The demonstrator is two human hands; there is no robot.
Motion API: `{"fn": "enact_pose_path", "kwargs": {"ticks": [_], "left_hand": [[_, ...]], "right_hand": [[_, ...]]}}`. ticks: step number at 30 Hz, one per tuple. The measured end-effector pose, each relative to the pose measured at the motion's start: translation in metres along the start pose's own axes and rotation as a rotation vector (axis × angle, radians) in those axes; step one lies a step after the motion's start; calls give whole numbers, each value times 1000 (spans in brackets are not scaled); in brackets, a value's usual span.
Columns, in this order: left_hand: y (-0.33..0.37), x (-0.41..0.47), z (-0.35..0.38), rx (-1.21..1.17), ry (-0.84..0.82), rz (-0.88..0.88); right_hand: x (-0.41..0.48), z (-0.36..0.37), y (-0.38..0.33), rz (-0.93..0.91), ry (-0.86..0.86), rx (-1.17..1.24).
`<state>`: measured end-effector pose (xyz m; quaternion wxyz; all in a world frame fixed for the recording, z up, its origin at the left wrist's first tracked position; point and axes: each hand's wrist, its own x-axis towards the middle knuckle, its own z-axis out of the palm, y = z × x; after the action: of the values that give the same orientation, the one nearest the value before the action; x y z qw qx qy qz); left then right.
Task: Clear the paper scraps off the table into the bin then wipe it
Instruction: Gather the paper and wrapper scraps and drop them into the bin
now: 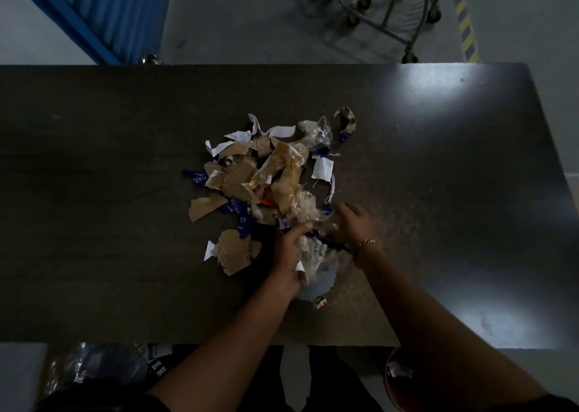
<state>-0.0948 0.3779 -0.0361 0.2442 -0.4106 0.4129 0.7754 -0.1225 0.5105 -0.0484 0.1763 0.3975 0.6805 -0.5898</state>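
A heap of torn paper scraps (263, 176), brown, white and blue, mixed with crumpled clear plastic, lies in the middle of the dark table (94, 161). My left hand (289, 255) and my right hand (352, 223) are at the near edge of the heap, both closed around a bunch of crumpled plastic and paper scraps (313, 248) held between them. A pale cloth-like piece (316, 286) lies under that bunch. A small coloured scrap (319, 302) sits just in front of my hands.
A red round bin (398, 377) shows below the table's near edge on the right. A box with plastic wrapping (94, 371) sits on the floor at the lower left. A metal trolley (391, 10) stands beyond the table's far edge.
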Motion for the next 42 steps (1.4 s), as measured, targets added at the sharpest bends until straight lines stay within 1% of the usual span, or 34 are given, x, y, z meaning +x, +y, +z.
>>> {"fn": "enact_pose_path", "kwargs": {"ticks": [2, 4, 6, 9, 11, 14, 17, 19, 21, 23, 25, 26, 28, 29, 30, 31, 34, 36, 37, 40, 42], "left_hand": [[1, -1, 7, -112, -88, -22], [1, -1, 14, -187, -137, -38], [1, -3, 21, -173, -99, -7], [-1, -7, 24, -91, -66, 36], [-2, -11, 24, -25, -26, 32], [-1, -17, 26, -19, -37, 7], [-4, -16, 25, -70, -8, -8], [-7, -14, 25, -62, 15, 9], [-11, -14, 26, -14, 41, 62], [-17, -12, 26, 58, 71, 106], [-19, -11, 24, 66, 12, 108], [-19, -12, 24, 82, -17, 80], [-17, -15, 23, 136, -64, 52], [-19, -16, 23, 105, -95, 64], [-17, -19, 25, 22, -111, 68], [-15, -21, 28, -26, -96, 91], [-6, -17, 30, -13, -71, 165], [7, -13, 29, 98, -90, 197], [16, -10, 26, 203, -64, 263], [52, 10, 16, 733, 181, 593], [80, 27, 15, 1043, 237, 674]], "right_hand": [[-14, 5, 8, -23, -52, 51], [-28, 14, 14, -25, -41, 191], [-38, 22, 15, -10, -30, 296], [-48, 30, 16, 12, -99, 435], [-54, 31, 15, -32, -58, 470], [-61, 33, 17, -114, -12, 521], [-62, 36, 23, -148, 25, 466], [-65, 34, 21, -142, 42, 441], [-67, 31, 20, -122, 25, 490], [-70, 29, 17, -93, -33, 543], [-71, 28, 17, -86, -93, 560], [-72, 27, 17, -75, -109, 560], [-74, 25, 14, -60, -49, 549], [-74, 25, 12, -64, -2, 543], [-74, 25, 10, -66, 44, 536], [-74, 26, 8, -76, 80, 524], [-69, 29, 3, -79, 146, 532], [-67, 29, 1, -55, 162, 555], [-65, 27, 0, -49, 165, 556], [-61, 22, 1, -49, 139, 544], [-60, 18, 2, -54, 132, 528]]}}
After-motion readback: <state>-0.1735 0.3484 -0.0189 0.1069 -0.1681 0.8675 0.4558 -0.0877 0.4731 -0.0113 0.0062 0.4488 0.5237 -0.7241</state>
